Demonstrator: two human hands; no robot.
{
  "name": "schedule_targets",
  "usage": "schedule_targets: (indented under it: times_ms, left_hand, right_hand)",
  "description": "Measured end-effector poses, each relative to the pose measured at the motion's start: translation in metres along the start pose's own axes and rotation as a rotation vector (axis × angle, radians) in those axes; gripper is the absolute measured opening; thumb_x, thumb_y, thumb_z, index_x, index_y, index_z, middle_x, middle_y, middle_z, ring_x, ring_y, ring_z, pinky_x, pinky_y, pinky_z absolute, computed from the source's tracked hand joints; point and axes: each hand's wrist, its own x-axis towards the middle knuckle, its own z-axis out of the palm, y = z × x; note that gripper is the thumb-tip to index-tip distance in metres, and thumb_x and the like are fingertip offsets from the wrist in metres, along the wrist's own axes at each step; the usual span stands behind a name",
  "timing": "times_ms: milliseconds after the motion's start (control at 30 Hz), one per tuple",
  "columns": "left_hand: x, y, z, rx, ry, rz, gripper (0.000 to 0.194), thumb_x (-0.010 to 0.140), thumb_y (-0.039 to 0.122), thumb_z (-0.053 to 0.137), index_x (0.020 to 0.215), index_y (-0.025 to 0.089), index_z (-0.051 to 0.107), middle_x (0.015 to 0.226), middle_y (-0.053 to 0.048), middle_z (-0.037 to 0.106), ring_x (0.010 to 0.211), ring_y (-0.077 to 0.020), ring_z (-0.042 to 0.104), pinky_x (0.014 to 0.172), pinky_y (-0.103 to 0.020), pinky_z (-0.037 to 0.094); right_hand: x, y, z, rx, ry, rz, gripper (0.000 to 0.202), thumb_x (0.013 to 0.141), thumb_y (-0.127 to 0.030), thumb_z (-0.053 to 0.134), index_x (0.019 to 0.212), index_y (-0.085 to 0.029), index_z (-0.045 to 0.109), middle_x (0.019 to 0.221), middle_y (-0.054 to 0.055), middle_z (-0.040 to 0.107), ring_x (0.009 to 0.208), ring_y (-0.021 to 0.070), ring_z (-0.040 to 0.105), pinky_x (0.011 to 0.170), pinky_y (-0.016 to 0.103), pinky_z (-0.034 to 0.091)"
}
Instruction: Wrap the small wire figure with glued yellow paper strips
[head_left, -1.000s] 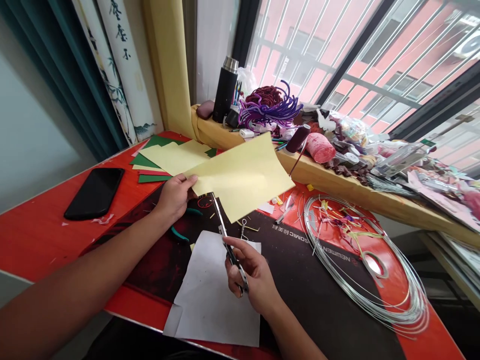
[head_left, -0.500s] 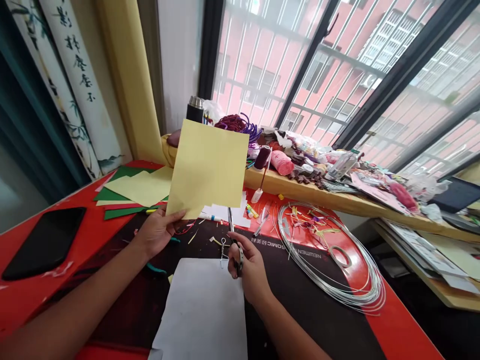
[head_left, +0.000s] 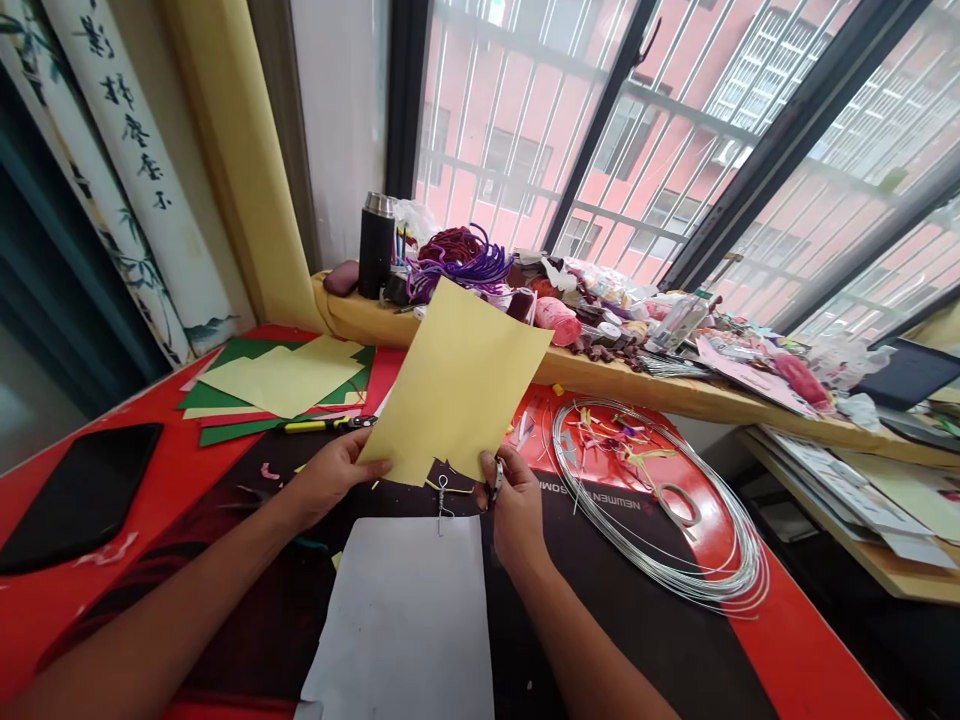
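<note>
Nearest, I saw white paper (head_left: 409, 610), cut off by the frame. Past it, L hand (head_left: 326, 482) pinched the yellow sheet (head_left: 465, 380) at near L; R hand (head_left: 517, 505) gripped scissors (head_left: 497, 481) by its near R corner. Near edge was notched approx. mid, rest looked uncut. Blades hidden; far clutter (head_left: 600, 295) hard to ID.

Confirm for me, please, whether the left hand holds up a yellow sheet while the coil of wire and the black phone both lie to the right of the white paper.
Not quite: in the current head view, the black phone lies to the left of the white paper. The left hand does hold up a yellow sheet, and the coil of wire is on the right.
</note>
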Motion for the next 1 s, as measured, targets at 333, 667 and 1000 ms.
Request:
schedule_targets:
  times_ms: [333, 667, 1000]
  left_hand:
    - [-0.003, 0.015, -0.016, 0.118, -0.011, -0.072, 0.051, 0.061, 0.049, 0.098, 0.103, 0.024, 0.083, 0.101, -0.010, 0.084, 0.093, -0.0341, 0.078, 0.077, -0.037, 0.063]
    - [-0.007, 0.011, -0.026, 0.166, -0.269, -0.277, 0.038, 0.067, 0.048, 0.096, 0.093, 0.023, 0.085, 0.098, -0.013, 0.084, 0.084, -0.0326, 0.079, 0.063, -0.031, 0.060]
    - [0.002, 0.016, -0.025, -0.116, 0.161, 0.048, 0.051, 0.064, 0.058, 0.096, 0.098, 0.022, 0.083, 0.092, -0.010, 0.083, 0.080, -0.0296, 0.076, 0.069, -0.035, 0.062]
  right_hand:
    - [-0.014, 0.001, -0.003, -0.099, -0.160, 0.017, 0.031, 0.084, -0.048, 0.084, 0.088, -0.020, 0.072, 0.078, -0.002, 0.060, 0.047, 0.0058, 0.042, 0.047, 0.024, 0.030]
    - [-0.017, 0.000, -0.005, -0.091, -0.154, 0.024, 0.032, 0.086, -0.050, 0.082, 0.092, -0.020, 0.075, 0.080, 0.000, 0.061, 0.051, 0.0071, 0.040, 0.048, 0.025, 0.035]
    - [-0.016, 0.010, -0.010, -0.073, -0.128, 0.075, 0.034, 0.089, -0.051, 0.082, 0.097, -0.020, 0.072, 0.063, -0.007, 0.049, 0.047, 0.0075, 0.038, 0.050, 0.025, 0.028]
